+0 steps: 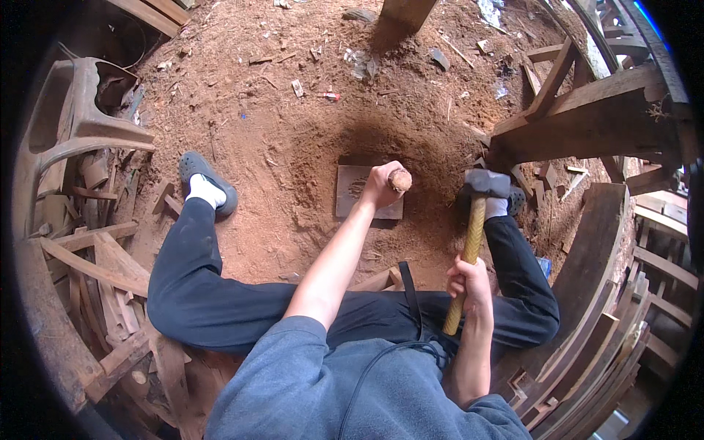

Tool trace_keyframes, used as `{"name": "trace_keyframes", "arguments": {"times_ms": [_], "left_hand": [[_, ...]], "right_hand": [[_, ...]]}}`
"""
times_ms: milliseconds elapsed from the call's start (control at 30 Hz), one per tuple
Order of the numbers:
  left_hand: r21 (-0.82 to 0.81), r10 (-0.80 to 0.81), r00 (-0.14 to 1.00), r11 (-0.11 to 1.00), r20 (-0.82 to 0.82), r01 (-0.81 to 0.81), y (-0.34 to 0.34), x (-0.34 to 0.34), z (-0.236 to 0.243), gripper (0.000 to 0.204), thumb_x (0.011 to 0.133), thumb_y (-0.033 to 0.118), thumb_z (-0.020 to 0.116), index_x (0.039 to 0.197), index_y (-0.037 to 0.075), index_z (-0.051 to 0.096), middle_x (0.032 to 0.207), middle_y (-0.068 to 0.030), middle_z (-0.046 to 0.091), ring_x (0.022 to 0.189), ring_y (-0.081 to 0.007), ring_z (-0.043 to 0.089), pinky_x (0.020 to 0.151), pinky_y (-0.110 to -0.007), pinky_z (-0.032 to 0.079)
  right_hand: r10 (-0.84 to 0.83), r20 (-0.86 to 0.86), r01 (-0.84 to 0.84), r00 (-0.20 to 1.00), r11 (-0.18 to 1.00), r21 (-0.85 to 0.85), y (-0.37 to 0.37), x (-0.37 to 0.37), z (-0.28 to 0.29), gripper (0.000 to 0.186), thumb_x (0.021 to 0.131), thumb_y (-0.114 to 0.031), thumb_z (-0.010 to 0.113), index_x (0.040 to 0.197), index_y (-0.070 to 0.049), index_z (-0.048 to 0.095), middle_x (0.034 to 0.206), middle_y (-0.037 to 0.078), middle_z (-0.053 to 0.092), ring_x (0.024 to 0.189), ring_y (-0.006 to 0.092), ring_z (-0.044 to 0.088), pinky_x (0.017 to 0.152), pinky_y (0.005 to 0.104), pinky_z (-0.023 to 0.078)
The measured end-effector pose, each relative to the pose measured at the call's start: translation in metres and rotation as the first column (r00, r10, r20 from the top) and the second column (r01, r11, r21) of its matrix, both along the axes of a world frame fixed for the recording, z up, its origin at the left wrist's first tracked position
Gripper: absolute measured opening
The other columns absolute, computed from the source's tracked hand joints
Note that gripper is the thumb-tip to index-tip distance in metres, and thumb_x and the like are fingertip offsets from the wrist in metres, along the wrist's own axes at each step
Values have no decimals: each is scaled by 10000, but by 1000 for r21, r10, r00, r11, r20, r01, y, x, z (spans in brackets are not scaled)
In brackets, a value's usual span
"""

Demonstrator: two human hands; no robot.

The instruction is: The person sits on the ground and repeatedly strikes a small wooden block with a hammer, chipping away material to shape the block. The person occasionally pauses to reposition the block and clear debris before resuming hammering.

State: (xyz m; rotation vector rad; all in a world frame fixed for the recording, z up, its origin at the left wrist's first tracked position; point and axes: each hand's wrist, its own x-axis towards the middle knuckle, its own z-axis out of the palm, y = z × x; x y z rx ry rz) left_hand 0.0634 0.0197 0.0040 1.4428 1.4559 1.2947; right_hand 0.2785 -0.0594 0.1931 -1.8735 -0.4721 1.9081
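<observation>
My left hand [380, 185] is wrapped round a wooden-handled chisel [400, 180], whose round, worn butt end faces up; its blade is hidden beneath the fist. Under that hand lies a square, pale board [347, 199] on the ground, with a dark carved or marked pattern near its middle, partly covered by the hand. My right hand [469, 280] grips a hammer [477, 220] by its yellow, textured handle. The hammer's blocky grey metal head [487, 183] is raised to the right of the board, apart from the chisel.
Sawdust and wood chips cover the ground [271, 161]. My legs are spread round the board, with a grey clog [209, 183] on the left foot. A broken plastic chair [81, 117] and scrap wood [103, 271] lie left. Timber beams [579, 117] and stacked planks [587, 352] stand right.
</observation>
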Motion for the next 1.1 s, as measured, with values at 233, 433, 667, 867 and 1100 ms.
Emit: {"name": "trace_keyframes", "arguments": {"times_ms": [233,433,667,867,1100], "left_hand": [[35,10,998,999,-69,-8,3,13,-2,156,673,65,699,757,54,568,735,-145,629,731,-329,649,625,-363,513],[57,-78,973,994,-217,92,7,37,-13,204,657,145,725,737,61,558,724,-144,606,721,-358,609,642,-403,491],[6,-129,969,991,-213,133,14,42,-16,205,649,140,731,731,65,559,716,-136,604,708,-356,606,635,-406,487],[-97,-200,979,975,26,202,15,2,-13,201,652,50,740,775,47,581,741,-101,639,725,-214,647,628,-327,501],[-155,-215,961,958,173,243,12,-39,-1,270,700,89,814,815,69,570,716,16,590,681,-73,553,626,-246,464]], "right_hand": [[-114,-98,98,989,983,-157,-21,31,-40,128,803,-51,550,748,-103,447,504,-33,348,345,78,328,334,269,326],[-150,-110,131,982,978,-165,-14,32,-42,127,803,-53,551,754,-99,442,509,-21,359,348,76,341,333,265,336],[-91,-109,75,990,986,-148,2,26,-46,138,767,-25,543,708,-88,434,505,-16,366,349,82,359,334,268,358],[-54,-117,36,992,987,-155,-4,20,-49,141,748,-11,547,692,-74,433,507,-11,370,352,86,371,334,271,366],[-46,-126,29,991,991,-131,-12,22,-50,160,745,-3,549,695,-82,419,515,-11,370,368,90,381,342,278,363]]}}
